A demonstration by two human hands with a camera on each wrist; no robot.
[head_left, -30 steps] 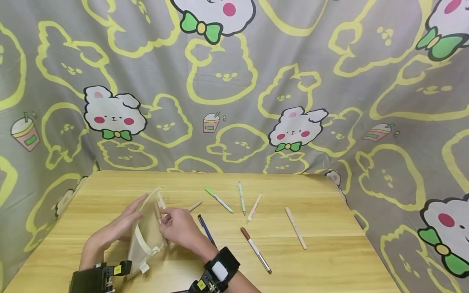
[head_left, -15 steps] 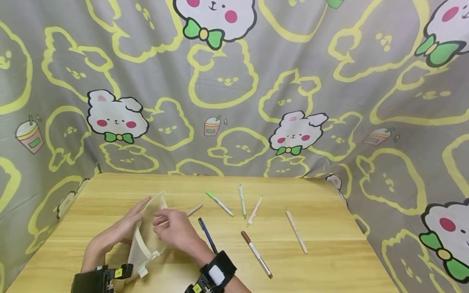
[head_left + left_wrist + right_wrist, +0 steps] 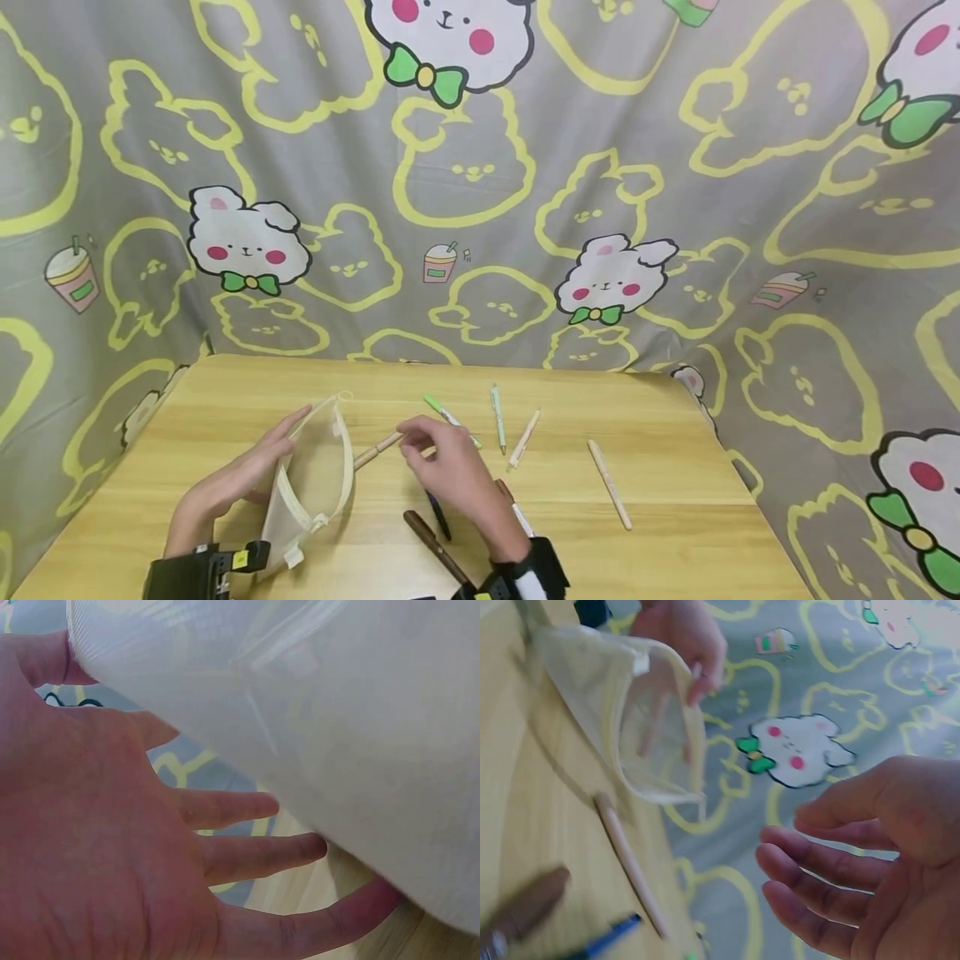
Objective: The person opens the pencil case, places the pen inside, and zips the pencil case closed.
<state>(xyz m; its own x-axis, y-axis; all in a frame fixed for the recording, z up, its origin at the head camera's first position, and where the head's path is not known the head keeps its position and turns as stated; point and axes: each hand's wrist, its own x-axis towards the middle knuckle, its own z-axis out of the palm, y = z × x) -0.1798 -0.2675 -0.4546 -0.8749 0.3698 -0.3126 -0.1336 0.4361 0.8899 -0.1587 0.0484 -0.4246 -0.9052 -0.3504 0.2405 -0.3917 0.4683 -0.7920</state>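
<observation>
My left hand holds up a translucent, cream-edged zip pouch at the left, gripping its rim while several fingers lie straight against its wall in the left wrist view. The pouch mouth gapes toward the right, and slim shapes show dimly inside it in the right wrist view. To the right of the pouch, my right hand hovers over the table with fingers loosely bent and nothing between them. In the head view its fingertips overlap the end of a beige pen; the right wrist view shows this pen lying on the tabletop, apart from the hand.
A dark blue pen and a brown pen lie by my right forearm, which partly covers a brown-capped silver marker. Farther off are a green-capped pen, a mint pen, a cream pen and another beige pen.
One second ago my right hand held a pen at the pouch mouth. It let go inside the pouch, then drew out to the right toward the beige pen. The left hand stays put.
</observation>
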